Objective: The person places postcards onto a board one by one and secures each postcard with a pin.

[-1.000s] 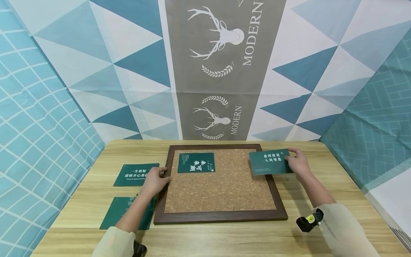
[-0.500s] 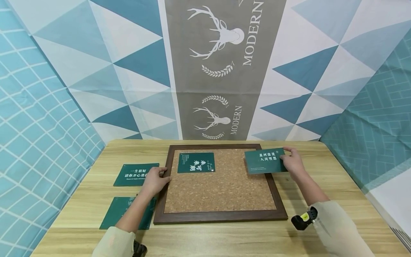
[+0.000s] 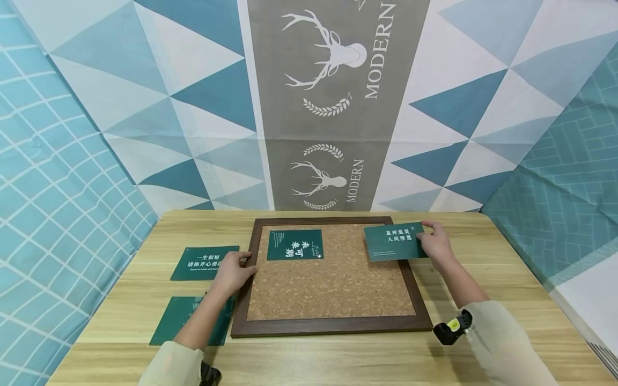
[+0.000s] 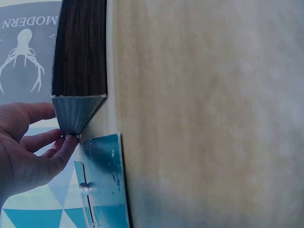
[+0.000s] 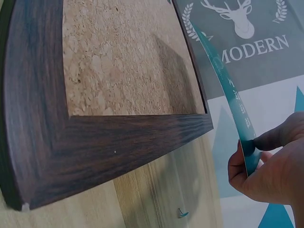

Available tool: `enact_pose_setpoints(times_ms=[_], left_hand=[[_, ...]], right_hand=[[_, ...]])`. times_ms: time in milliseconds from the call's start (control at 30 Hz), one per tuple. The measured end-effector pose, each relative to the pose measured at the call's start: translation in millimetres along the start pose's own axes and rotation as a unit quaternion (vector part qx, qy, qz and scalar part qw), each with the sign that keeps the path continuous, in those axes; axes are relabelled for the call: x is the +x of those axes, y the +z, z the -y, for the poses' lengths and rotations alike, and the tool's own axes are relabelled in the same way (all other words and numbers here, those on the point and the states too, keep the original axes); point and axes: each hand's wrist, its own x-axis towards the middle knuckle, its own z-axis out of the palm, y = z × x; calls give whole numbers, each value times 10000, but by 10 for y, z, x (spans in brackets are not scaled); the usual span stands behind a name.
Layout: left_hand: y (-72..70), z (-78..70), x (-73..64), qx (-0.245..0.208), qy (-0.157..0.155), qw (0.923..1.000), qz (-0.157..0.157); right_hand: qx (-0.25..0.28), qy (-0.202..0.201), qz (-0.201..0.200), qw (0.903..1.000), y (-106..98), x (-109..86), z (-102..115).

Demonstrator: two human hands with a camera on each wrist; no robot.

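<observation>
A brown-framed corkboard (image 3: 333, 284) lies on the table in the head view. My left hand (image 3: 235, 273) grips its left frame edge, thumb on the front and fingertips at the outer side; in the left wrist view this hand (image 4: 35, 147) holds the frame's rim from both sides. A green card with white lettering (image 3: 393, 244) hangs over the board's upper right, overlapping the frame. My right hand (image 3: 435, 244) pinches it by its right end, and the right wrist view shows the card (image 5: 228, 90) held up off the cork, its shadow below. Another green card (image 3: 294, 245) lies at the cork's upper left.
Left of the board, two more green cards lie on the wooden table: one farther back (image 3: 203, 262), one nearer (image 3: 176, 321), partly under my left forearm. A small bluish curved piece (image 5: 183, 213) lies beside the frame. A patterned cloth wall (image 3: 328, 118) stands behind.
My right hand has carried its card a short way left, farther over the cork. The left hand stays on the frame.
</observation>
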Motion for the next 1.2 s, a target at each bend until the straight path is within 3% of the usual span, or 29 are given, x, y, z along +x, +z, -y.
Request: enact_pose_setpoints(times_ms=[1200], left_hand=[[-14,10,8,20,35,10000,-43]], right_hand=[[186,4,-11,9998,292,32,65]])
